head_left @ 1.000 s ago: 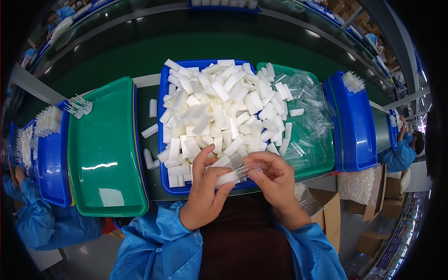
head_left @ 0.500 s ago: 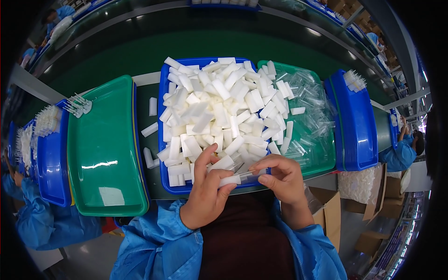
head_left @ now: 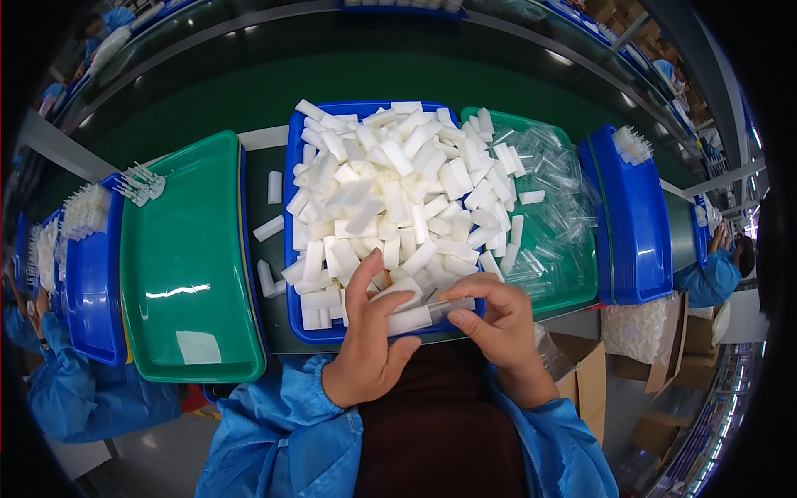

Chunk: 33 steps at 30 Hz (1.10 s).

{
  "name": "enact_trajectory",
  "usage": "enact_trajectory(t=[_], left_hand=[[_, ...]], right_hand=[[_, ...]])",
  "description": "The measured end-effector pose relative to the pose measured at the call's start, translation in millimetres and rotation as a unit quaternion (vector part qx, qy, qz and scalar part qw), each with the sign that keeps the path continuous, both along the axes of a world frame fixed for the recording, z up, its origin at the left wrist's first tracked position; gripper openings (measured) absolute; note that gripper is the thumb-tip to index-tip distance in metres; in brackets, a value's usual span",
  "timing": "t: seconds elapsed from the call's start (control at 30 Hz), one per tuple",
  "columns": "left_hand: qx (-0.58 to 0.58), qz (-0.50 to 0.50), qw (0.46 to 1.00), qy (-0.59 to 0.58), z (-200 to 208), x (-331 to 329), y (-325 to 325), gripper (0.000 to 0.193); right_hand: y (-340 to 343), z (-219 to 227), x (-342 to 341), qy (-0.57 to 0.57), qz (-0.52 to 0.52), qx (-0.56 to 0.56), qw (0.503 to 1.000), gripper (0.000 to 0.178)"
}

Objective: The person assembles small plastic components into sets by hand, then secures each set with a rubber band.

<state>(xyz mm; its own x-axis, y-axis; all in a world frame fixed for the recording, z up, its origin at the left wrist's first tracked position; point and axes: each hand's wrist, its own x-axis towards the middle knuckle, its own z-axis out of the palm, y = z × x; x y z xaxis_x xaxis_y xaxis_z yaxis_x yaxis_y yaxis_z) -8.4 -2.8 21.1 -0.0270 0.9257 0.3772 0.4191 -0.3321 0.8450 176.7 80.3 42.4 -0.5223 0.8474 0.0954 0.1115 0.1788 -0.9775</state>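
In front of me, my right hand (head_left: 504, 328) pinches a clear plastic tube (head_left: 439, 313) between thumb and fingers. A white foam block (head_left: 408, 321) lies in line with the tube at its left end. How far it reaches into the tube I cannot tell. Beside the block is my left hand (head_left: 365, 344), open, its thumb apart from the fingers. Both hands are over the near edge of a blue tray (head_left: 292, 241), heaped with white foam blocks (head_left: 390, 183). On its right stands a green tray (head_left: 573, 292) with many clear tubes (head_left: 552, 178).
A green tray (head_left: 187, 274) with a few white spiky pieces (head_left: 143, 184) stands at left. Further blue trays (head_left: 635, 241) line both sides. Loose foam blocks (head_left: 268, 228) lie beside the middle tray. Cardboard boxes (head_left: 585, 378) stand at lower right. Co-workers in blue (head_left: 79, 390) sit on either side.
My left thumb has moved away from the foam block, so the left hand has opened. My right hand keeps its pinch on the tube.
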Motion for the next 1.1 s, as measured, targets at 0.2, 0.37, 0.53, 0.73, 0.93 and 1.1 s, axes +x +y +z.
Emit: enact_trajectory(t=[0.2,0.37,0.53,0.73,0.93,1.1], left_hand=[[0.155,0.006,0.987,-0.028,-19.4,9.6,-1.1,0.073],[0.186,-0.022,0.982,-0.024,-14.3,5.6,2.0,0.071],[0.114,-0.055,0.99,-0.067,11.6,-6.7,0.2,0.032],[-0.008,-0.106,0.992,-0.061,13.8,-6.3,8.4,0.025],[-0.041,-0.092,0.988,-0.119,7.9,-7.7,7.1,0.021],[-0.104,-0.091,0.976,-0.17,3.0,-7.9,2.4,0.021]], right_hand=[[-12.8,2.6,-12.0,-0.03,0.057,0.103,0.993,0.023],[-14.6,-0.8,-8.9,-0.001,0.043,0.171,0.984,0.026],[-16.7,5.3,-6.0,0.013,0.061,0.294,0.954,0.028],[-9.7,5.0,1.8,-0.021,0.075,0.357,0.931,0.031],[36.2,10.1,39.7,-0.177,-0.047,0.362,0.914,0.026],[96.5,-8.0,74.2,-0.413,-0.158,0.357,0.823,0.03]])
